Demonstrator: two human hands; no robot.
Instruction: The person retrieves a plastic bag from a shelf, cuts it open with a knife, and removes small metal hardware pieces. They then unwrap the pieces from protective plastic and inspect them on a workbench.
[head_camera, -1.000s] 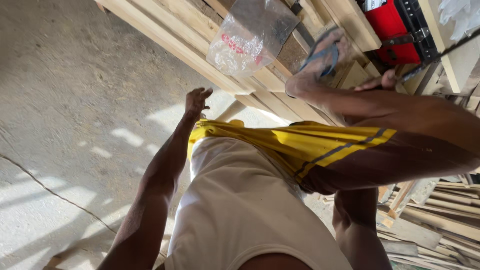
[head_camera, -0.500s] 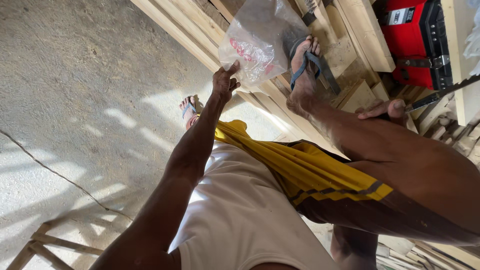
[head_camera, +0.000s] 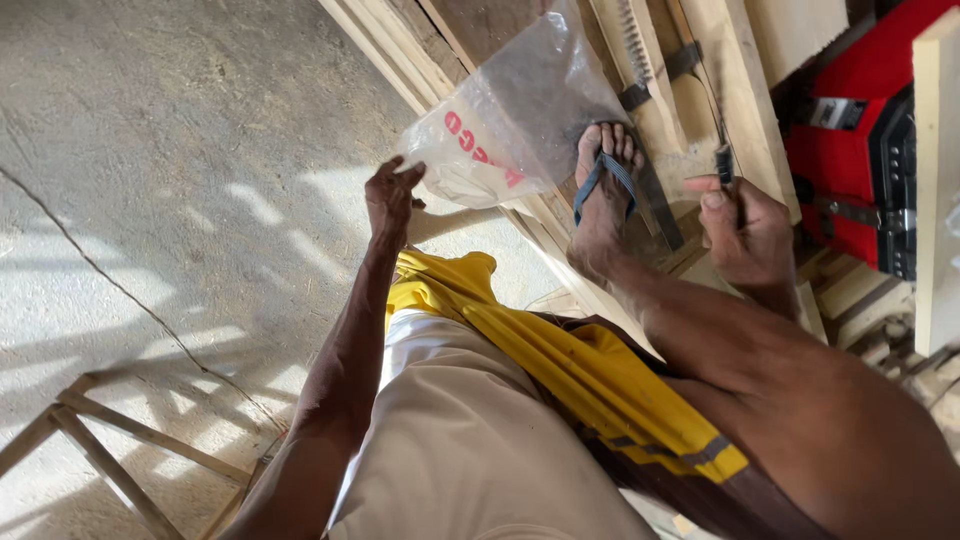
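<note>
Two hands busy over the timber stack, work looking barely started.

Left hand (head_camera: 392, 200) is pinching the corner of a clear plastic bag (head_camera: 520, 125), lifting it off the planks (head_camera: 745, 110); right hand (head_camera: 750, 235) is closing around a thin dark tool (head_camera: 722, 165), while a sandalled foot (head_camera: 603, 205) is bracing on the wood.

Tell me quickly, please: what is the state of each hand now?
Left hand: closed, pinching the edge of the clear plastic bag.
Right hand: closed around a thin dark tool handle; what tool cannot be told.
</note>
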